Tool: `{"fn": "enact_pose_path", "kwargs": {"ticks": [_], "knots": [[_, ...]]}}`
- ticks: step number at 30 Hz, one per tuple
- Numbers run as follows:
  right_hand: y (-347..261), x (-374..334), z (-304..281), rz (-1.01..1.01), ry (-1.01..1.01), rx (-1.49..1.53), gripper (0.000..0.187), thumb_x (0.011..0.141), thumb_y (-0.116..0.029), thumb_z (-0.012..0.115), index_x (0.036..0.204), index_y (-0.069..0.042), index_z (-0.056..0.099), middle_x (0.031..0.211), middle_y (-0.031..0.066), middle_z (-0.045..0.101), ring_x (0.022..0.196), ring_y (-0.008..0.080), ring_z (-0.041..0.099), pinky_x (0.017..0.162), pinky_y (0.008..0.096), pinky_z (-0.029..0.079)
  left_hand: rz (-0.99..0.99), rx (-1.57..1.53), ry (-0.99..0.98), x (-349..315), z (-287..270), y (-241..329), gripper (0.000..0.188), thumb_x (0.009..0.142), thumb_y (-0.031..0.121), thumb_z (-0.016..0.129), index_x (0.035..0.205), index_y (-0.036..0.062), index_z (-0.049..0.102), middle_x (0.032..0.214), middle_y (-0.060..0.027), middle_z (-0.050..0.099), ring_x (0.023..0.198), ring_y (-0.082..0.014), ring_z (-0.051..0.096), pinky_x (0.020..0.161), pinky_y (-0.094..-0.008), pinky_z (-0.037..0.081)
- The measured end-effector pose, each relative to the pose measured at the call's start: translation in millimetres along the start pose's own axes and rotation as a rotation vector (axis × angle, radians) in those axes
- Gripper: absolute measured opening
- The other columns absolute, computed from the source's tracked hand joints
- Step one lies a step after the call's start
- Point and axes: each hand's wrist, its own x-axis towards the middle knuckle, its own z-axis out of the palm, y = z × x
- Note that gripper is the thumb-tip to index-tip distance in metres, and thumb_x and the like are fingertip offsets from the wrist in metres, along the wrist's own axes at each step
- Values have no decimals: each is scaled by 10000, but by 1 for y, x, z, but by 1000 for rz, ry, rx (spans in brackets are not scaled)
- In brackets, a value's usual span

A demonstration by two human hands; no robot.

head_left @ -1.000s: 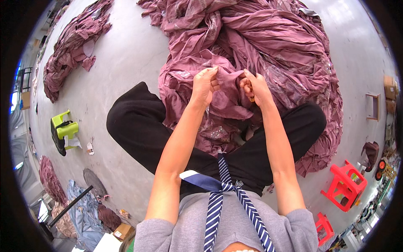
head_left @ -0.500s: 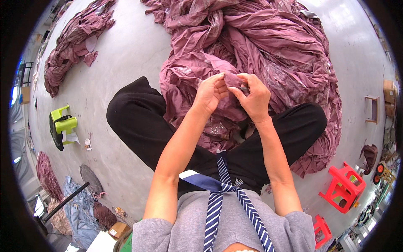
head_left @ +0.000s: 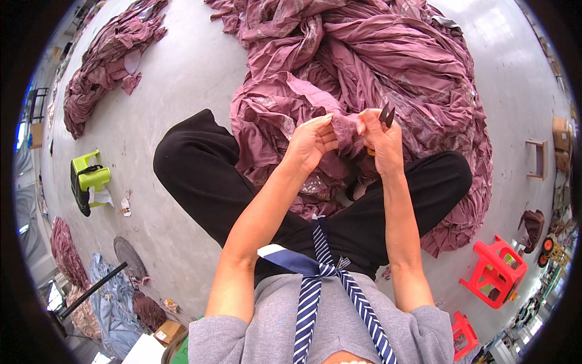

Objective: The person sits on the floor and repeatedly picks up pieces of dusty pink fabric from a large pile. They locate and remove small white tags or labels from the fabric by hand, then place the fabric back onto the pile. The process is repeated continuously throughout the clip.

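Note:
A big heap of mauve fabric [head_left: 388, 54] with pale patterned bands spreads in front of me and over my crossed legs. My left hand [head_left: 312, 142] is closed on a gathered piece of this fabric, pinched at the fingertips. Just to its right, my right hand [head_left: 383, 138] is closed around a small pair of thread snips [head_left: 387, 115]. Their dark blades point up past the fingers, and a bit of yellow-orange handle shows below the palm. The right thumb and finger also touch the fabric, stretched between both hands.
Another mauve fabric pile [head_left: 106, 70] lies at the far left. A green stool [head_left: 91, 176] stands on the left, with a red stool [head_left: 497, 273] at the right. Blue cloth [head_left: 115, 303] and a black pole [head_left: 94, 291] are at lower left. Cardboard boxes [head_left: 562, 136] sit at the right edge.
The right hand has turned and shifted slightly right, and the snips' blades now show above it. The fabric between the hands is drawn out wider. My left hand has moved slightly down and right.

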Motion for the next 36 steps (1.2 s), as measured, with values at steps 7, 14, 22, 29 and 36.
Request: {"fn": "enact_pose_path", "kwargs": {"ticks": [7, 14, 22, 29, 36], "knots": [[8, -35, -5, -437, 198, -859, 175, 883, -187, 566, 953, -28, 543, 754, 102, 603, 623, 230, 603, 585, 298, 469, 8, -76, 46, -3, 1, -3, 178, 888, 177, 547, 1020, 66, 595, 948, -77, 650, 888, -206, 627, 797, -359, 512], [22, -44, -4, -523, 247, -950, 255, 798, -225, 680, 909, -33, 554, 735, 91, 592, 620, 229, 598, 563, 310, 472, 18, -121, 83, -8, 4, -5, 189, 874, 162, 574, 1034, 64, 597, 979, -88, 638, 939, -212, 613, 814, -366, 513], [23, -41, 1, -616, 258, -1030, 257, 762, -211, 701, 888, -44, 552, 705, 75, 574, 605, 228, 580, 553, 331, 455, 19, -86, 28, -11, 3, -14, 191, 876, 191, 583, 1037, 90, 609, 987, -73, 637, 935, -205, 612, 782, -356, 513], [18, -37, -2, -747, 252, -1200, 232, 765, -199, 697, 862, -47, 552, 677, 68, 556, 588, 219, 561, 550, 325, 446, 37, -82, 23, -15, 13, -19, 188, 882, 195, 572, 1021, 69, 591, 938, -76, 646, 826, -187, 639, 722, -343, 539], [19, -35, -14, -352, 411, -334, 186, 859, -137, 641, 947, 2, 556, 801, -8, 564, 688, 40, 499, 613, 178, 420, 50, -34, 27, -17, 9, -29, 192, 886, 183, 567, 1036, 65, 588, 971, -74, 639, 873, -194, 630, 762, -342, 522]]}}
